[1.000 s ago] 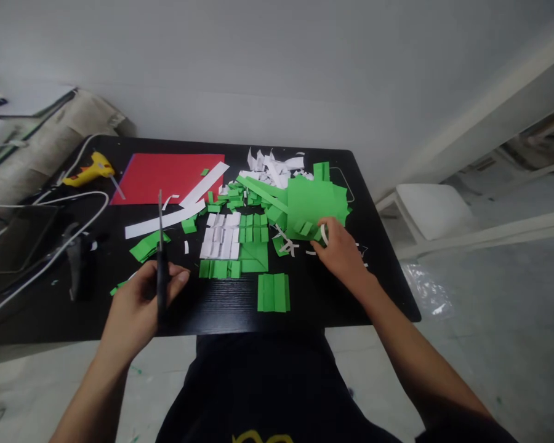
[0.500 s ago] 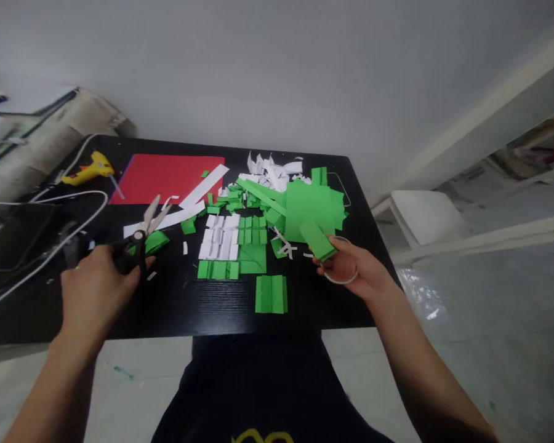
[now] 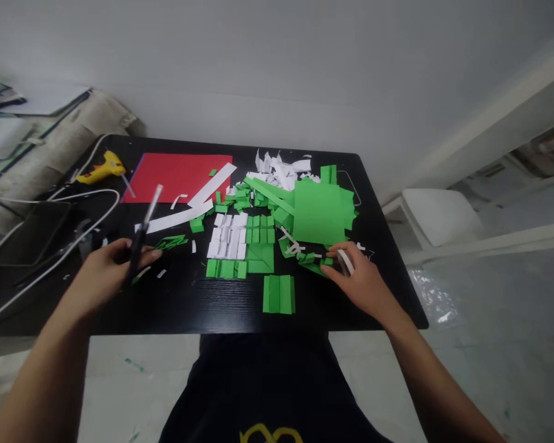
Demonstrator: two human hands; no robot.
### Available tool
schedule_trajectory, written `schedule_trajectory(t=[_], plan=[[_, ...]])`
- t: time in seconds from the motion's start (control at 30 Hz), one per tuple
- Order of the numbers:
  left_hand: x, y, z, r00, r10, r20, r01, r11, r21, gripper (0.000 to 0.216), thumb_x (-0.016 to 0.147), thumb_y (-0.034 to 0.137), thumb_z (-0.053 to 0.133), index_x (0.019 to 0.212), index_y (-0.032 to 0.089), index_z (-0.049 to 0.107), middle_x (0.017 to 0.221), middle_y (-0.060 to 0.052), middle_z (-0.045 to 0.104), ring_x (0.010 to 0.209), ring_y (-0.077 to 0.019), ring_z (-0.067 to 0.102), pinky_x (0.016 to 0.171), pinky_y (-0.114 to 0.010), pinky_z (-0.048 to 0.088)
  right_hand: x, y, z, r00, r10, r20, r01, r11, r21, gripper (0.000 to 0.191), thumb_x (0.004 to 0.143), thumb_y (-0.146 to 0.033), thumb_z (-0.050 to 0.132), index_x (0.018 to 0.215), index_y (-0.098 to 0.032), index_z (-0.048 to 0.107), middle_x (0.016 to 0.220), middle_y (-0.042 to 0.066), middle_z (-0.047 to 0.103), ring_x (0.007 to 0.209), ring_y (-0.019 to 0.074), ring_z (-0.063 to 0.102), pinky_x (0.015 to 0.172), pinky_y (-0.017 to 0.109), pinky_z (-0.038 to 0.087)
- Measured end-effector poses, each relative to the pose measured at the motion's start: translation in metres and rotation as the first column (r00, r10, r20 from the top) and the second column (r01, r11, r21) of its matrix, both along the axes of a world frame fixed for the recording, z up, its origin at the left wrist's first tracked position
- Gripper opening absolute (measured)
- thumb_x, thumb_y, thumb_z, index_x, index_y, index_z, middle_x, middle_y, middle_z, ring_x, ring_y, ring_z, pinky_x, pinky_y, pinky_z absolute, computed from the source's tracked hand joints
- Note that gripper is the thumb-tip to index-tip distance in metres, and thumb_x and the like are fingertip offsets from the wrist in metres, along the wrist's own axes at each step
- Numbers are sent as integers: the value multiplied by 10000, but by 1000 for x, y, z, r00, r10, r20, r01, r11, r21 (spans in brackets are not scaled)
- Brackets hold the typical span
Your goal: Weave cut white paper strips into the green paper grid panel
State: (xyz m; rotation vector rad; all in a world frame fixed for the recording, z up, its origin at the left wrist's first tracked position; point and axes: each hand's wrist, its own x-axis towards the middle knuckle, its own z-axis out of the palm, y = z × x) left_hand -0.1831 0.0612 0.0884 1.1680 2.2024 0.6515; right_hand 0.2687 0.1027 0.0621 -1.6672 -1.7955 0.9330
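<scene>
My left hand (image 3: 108, 267) is closed round the black handle of a pair of scissors (image 3: 153, 206), whose blades are together and point up and away. Beside its fingertips lie narrow green paper strips (image 3: 170, 242). My right hand (image 3: 362, 280) rests low over the table's right part, fingers curled about a thin white ring (image 3: 346, 262), perhaps a tape roll. Its fingertips touch small folded green paper pieces (image 3: 310, 259); whether they grip one is unclear. Just beyond is a stack of green paper sheets (image 3: 319, 212). Folded white paper pieces (image 3: 228, 237) and a pleated green piece (image 3: 279, 294) lie mid-table.
A yellow glue gun (image 3: 105, 168) with a white cable lies at the back left, by a red sheet (image 3: 175, 175). White paper scraps (image 3: 281, 169) heap up near the wall. A dark phone-like slab (image 3: 41, 231) is at far left. A white stool (image 3: 441, 215) stands right.
The scissors have gone from spread to closed and tilted upright in my left hand. My right hand has lowered to the table; the folded green strip it held up is no longer raised.
</scene>
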Motion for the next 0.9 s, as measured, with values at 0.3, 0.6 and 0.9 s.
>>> schedule_trajectory(t=[0.3, 0.6, 0.9], plan=[[61, -19, -11, 948, -115, 296, -2, 929, 369, 489, 612, 478, 935, 822, 207, 585, 1026, -56, 765, 917, -229, 699, 829, -349, 584, -12, -11, 7, 999, -37, 17, 34, 984, 176, 336, 899, -473, 720, 1141, -263, 620, 1061, 85, 723, 940, 296, 713, 800, 445, 579], [108, -27, -36, 953, -249, 170, 147, 875, 461, 431, 736, 463, 877, 872, 232, 540, 1068, -42, 732, 968, -214, 701, 909, -358, 565, -24, -28, 11, 924, 42, -381, -63, 997, -43, 336, 947, -550, 692, 1149, -282, 661, 1112, 74, 717, 1034, 277, 706, 817, 395, 611], [120, -30, -29, 889, -321, 327, 132, 862, 488, 431, 707, 384, 915, 855, 224, 543, 1052, -49, 746, 964, -211, 725, 865, -341, 599, -19, -34, 10, 949, 112, -295, -117, 993, -2, 284, 1021, -396, 534, 1253, -301, 667, 1254, 73, 700, 1158, 295, 681, 928, 441, 589]])
